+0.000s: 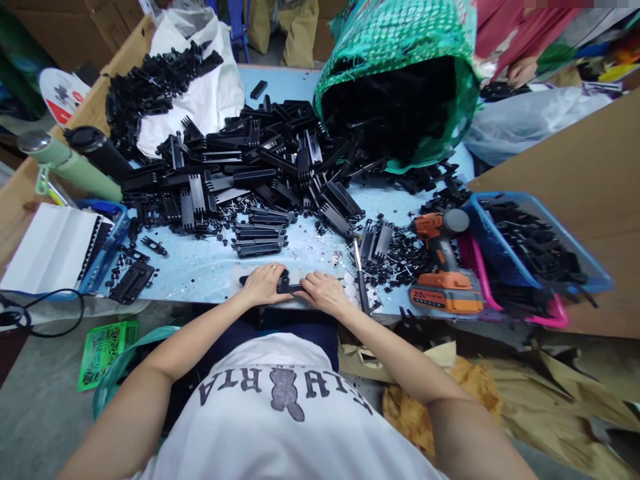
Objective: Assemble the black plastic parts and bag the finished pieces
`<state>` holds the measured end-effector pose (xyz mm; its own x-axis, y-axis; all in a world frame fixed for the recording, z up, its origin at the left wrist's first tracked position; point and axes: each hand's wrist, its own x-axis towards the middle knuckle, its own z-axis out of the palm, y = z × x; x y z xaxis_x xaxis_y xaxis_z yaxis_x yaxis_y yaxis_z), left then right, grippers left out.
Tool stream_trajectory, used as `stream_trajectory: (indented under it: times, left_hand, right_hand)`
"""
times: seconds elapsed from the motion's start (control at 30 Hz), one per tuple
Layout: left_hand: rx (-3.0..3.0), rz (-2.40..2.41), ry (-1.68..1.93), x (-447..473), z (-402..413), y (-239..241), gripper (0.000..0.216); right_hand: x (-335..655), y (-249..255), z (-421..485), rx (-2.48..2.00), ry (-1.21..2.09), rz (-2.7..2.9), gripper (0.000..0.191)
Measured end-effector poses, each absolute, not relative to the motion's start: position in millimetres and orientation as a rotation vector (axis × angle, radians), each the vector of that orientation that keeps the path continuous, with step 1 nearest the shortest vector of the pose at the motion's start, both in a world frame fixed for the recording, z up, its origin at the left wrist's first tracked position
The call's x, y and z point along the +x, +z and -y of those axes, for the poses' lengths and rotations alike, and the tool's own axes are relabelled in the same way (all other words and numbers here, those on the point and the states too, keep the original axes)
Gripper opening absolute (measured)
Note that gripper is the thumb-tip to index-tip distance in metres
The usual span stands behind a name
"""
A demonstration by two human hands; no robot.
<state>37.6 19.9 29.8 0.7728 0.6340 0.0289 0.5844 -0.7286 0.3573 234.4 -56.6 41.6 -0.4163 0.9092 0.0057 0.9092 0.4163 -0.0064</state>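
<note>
At the front edge of the blue table, my left hand (264, 284) is closed around a long black plastic part (288, 283). My right hand (324, 292) grips the other end of the same part, fingers bent over it. Palms and fingers cover much of it, so its full shape is hidden. Just beyond my hands lies a neat stack of black plastic parts (260, 239). A screwdriver-like tool with a dark handle (361, 277) rests right of my right hand, close to loose screws and small black pieces (395, 257).
An orange cordless drill (440, 260) stands at right beside a blue bin (530, 207) of black parts. A large heap of black parts (240, 160) spreads behind, below a green woven sack (400, 40). Bottles (75, 167) stand left. Another person's hand (523, 71) is at back right.
</note>
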Motion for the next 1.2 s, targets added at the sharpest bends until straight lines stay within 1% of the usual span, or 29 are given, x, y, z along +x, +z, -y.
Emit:
stream_trajectory:
  times: [0.1,0.17,0.3,0.43,0.57,0.63,0.7,0.77,0.8,0.87,0.93,1.0,1.1,1.2]
  left_hand:
    - [2.649,-0.882,0.279,33.0,-17.8,24.7,0.051]
    - [2.655,-0.842,0.331,30.4,-17.6,21.6,0.049]
    - [2.651,-0.778,0.382,26.7,-21.9,17.6,0.056]
    - [2.634,-0.784,0.408,25.5,-25.0,15.9,0.055]
    - [2.620,-0.699,0.322,25.4,-22.7,19.5,0.061]
    - [2.616,-0.695,0.342,21.2,-27.8,23.0,0.060]
    - [2.556,-0.905,0.493,10.1,-42.3,25.6,0.048]
    - [2.393,-1.367,0.674,-7.7,-64.8,25.3,0.035]
    - [2.285,-1.632,0.716,-17.9,-77.1,23.7,0.032]
    - [2.208,-1.931,0.588,-37.1,-98.7,18.0,0.029]
    - [2.263,-1.964,0.407,-50.0,-111.6,10.8,0.026]
    - [2.319,-1.920,0.332,-54.6,-115.1,4.1,0.023]
    - [2.347,-1.917,0.351,-51.1,-111.5,-2.8,0.024]
    - [2.363,-1.917,0.390,-45.7,-109.3,-5.7,0.027]
  right_hand:
    - [228.2,52.4,58.8,-1.754,-0.035,2.620,0.041]
    - [227.4,59.0,57.0,-1.749,-0.035,2.643,0.040]
    - [228.4,69.0,51.7,-1.667,0.019,2.731,0.042]
    - [227.8,71.5,49.6,-1.744,0.000,2.685,0.041]
    - [238.1,63.7,44.6,-1.611,-0.006,2.743,0.042]
    - [246.4,55.2,40.7,-1.594,0.016,2.725,0.043]
    - [252.4,44.3,38.2,-1.637,0.061,2.654,0.045]
    - [253.6,33.4,37.3,-1.678,0.144,2.579,0.046]
    - [252.4,29.0,36.7,-1.685,0.195,2.552,0.046]
    - [247.7,23.4,32.0,-1.677,0.283,2.521,0.044]
    - [242.2,22.5,19.3,-1.724,0.304,2.459,0.040]
    - [238.1,24.2,-1.5,-1.894,0.253,2.334,0.035]
    - [234.7,25.8,-38.6,-2.177,0.147,2.122,0.031]
    - [232.8,23.3,-67.8,-2.281,0.086,2.016,0.031]
